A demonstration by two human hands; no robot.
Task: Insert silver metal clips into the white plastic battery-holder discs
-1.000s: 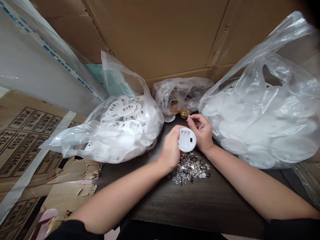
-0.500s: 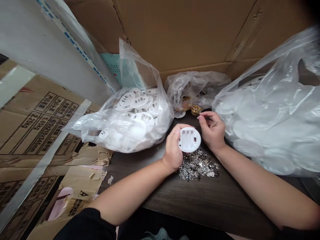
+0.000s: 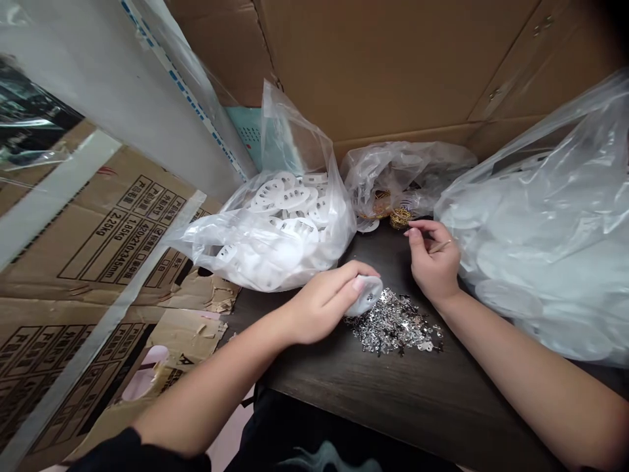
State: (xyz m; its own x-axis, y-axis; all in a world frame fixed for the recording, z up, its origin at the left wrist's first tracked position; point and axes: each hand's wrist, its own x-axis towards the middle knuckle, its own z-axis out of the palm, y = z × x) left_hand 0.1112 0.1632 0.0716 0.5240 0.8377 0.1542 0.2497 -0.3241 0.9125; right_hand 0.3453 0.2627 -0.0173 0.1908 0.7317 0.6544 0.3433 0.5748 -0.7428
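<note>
My left hand (image 3: pixel 322 303) is closed on the edge of a round white plastic battery case (image 3: pixel 367 298), which is tilted so its face is seen at a slant. Just beyond and under the case lies a heap of small shiny metal contact pieces (image 3: pixel 397 330). To the right, my right hand (image 3: pixel 435 262) is closed, thumb and forefinger pinched together. Whatever sits in that pinch is too small to make out. Its fingertips are close to a tangled gold wire bundle (image 3: pixel 400 218) at the mouth of a clear bag.
A clear bag of white battery cases (image 3: pixel 295 246) stands at left; a larger bag of white round parts (image 3: pixel 535 262) fills the right. Behind is a crumpled clear bag (image 3: pixel 407 160) before a cardboard wall (image 3: pixel 393 72). Printed cartons (image 3: pixel 118 242) line the far left of the dark table (image 3: pixel 344 387).
My left hand has turned the battery case from facing me to a slant and lowered it towards the metal pieces. My right hand keeps its pinch near the gold wire. The view has shifted left.
</note>
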